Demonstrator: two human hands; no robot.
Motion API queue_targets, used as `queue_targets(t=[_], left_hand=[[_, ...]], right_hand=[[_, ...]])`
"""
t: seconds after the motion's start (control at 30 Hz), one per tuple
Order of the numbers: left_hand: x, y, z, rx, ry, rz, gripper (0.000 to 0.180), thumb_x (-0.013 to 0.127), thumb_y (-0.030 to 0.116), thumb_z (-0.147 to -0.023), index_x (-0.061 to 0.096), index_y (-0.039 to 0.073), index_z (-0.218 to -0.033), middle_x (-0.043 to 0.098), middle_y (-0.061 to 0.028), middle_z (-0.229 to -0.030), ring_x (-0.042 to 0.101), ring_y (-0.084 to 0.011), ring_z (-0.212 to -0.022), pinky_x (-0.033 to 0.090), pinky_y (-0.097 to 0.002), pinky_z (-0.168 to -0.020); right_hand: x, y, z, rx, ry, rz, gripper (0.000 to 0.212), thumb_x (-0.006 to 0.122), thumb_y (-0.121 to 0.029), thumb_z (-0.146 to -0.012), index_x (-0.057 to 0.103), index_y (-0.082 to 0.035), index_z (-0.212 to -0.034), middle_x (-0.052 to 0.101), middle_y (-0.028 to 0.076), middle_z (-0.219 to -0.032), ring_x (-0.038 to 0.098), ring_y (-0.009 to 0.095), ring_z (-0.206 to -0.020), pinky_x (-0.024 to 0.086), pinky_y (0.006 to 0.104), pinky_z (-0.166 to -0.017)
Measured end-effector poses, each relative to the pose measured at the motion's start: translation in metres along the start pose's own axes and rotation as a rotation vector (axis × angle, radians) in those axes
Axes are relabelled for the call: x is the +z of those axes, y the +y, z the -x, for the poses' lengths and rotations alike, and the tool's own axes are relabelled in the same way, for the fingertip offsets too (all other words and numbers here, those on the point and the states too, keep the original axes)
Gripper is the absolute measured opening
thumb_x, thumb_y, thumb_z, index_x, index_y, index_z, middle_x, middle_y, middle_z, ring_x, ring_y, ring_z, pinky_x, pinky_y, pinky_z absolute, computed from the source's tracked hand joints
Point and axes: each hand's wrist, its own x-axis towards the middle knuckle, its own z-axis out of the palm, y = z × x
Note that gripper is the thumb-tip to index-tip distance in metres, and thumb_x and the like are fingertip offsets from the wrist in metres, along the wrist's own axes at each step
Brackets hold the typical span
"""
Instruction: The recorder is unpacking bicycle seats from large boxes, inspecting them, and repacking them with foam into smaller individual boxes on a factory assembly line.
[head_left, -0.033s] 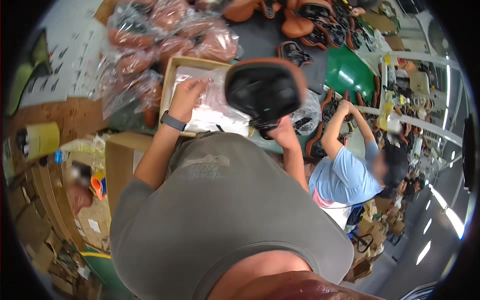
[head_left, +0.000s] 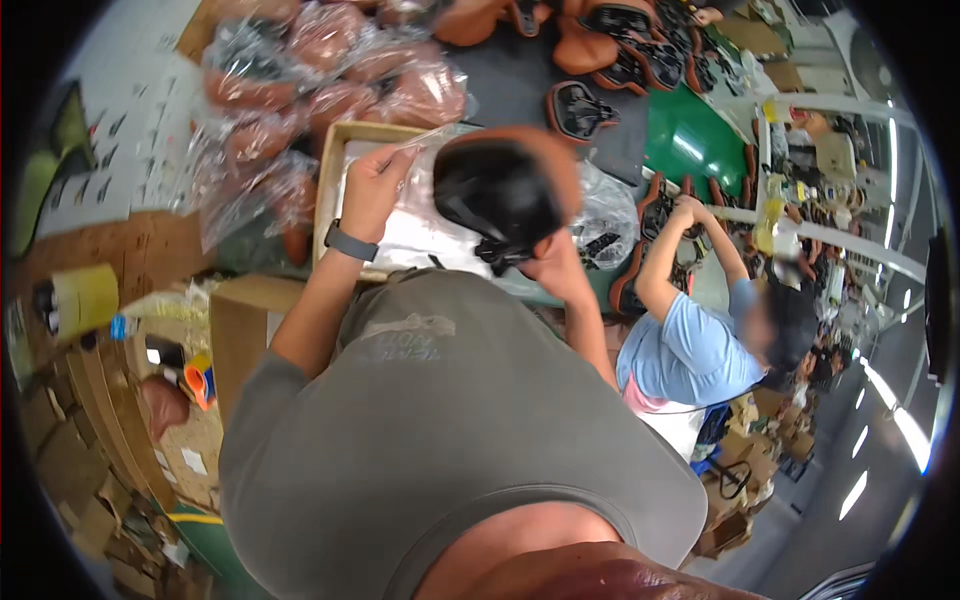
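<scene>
My right hand (head_left: pixel 557 268) is closed round the narrow end of a bicycle saddle (head_left: pixel 500 190), brown on top with a black underside turned toward me. The saddle is slightly blurred and hangs over the right part of a shallow cardboard box (head_left: pixel 328 200). Inside the box lie clear plastic bags (head_left: pixel 425 232). My left hand (head_left: pixel 378 180), with a dark band on its wrist, pinches the edge of a clear bag at the box's far left. The film stretches from my fingertips toward the saddle, and the saddle hides part of it.
Bagged brown saddles (head_left: pixel 330 60) are heaped at the far left of the table. Unwrapped saddles (head_left: pixel 580 108) lie at the far right. Beside the box is a clear bag with black parts (head_left: pixel 605 240). A co-worker in a blue shirt (head_left: pixel 680 345) works on my right.
The saddle has moved left toward my left hand and tilted. My left fingers now hold a raised edge of plastic film.
</scene>
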Motion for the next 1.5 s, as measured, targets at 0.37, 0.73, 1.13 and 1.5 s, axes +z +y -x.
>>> queue_targets(t=[0.37, 0.73, 1.13, 1.5], left_hand=[[-0.008, 0.153, -0.141, 0.547, 0.547, -0.332, 0.018, 0.067, 0.005, -0.106, 0.076, -0.002, -0.120, 0.075, -0.0037, -0.099, 0.068, -0.0134, -0.088, 0.055, -0.0297, -0.081], [0.038, 0.036, -0.131, 0.453, 0.627, -0.597, 0.052, 0.069, 0.011, -0.106, 0.051, -0.004, -0.152, 0.059, -0.0159, -0.149, 0.057, -0.0265, -0.137, 0.046, -0.0401, -0.116], [0.145, -0.259, -0.064, 0.038, -0.615, -1.207, 0.032, 0.072, 0.039, -0.100, 0.074, 0.007, -0.100, 0.076, -0.0181, -0.099, 0.074, -0.0413, -0.092, 0.057, -0.0531, -0.080], [0.144, -0.307, -0.031, 0.188, -0.395, -1.360, 0.033, 0.073, 0.037, -0.100, 0.075, 0.005, -0.106, 0.074, -0.0192, -0.110, 0.072, -0.0393, -0.103, 0.058, -0.0511, -0.090]], right_hand=[[-0.138, 0.076, -0.174, 0.171, 0.327, -0.933, 0.056, 0.070, -0.032, -0.107, 0.048, -0.003, -0.149, 0.063, 0.021, -0.139, 0.074, 0.036, -0.112, 0.067, 0.0449, -0.087], [-0.306, 0.247, -0.307, 0.276, 0.765, -1.186, 0.090, 0.047, -0.081, -0.102, 0.035, -0.009, -0.154, 0.068, 0.027, -0.120, 0.074, 0.035, -0.084, 0.066, 0.0440, -0.074], [-0.043, 0.195, 0.067, 0.472, 0.851, -0.878, 0.088, 0.040, -0.078, -0.106, 0.028, -0.010, -0.162, 0.034, 0.023, -0.170, 0.073, 0.051, -0.111, 0.066, 0.0595, -0.085], [0.030, 0.282, 0.185, 0.794, 0.668, 0.178, 0.104, 0.096, -0.031, -0.075, 0.040, -0.005, -0.159, 0.067, 0.022, -0.139, 0.069, 0.045, -0.122, 0.059, 0.0553, -0.098]])
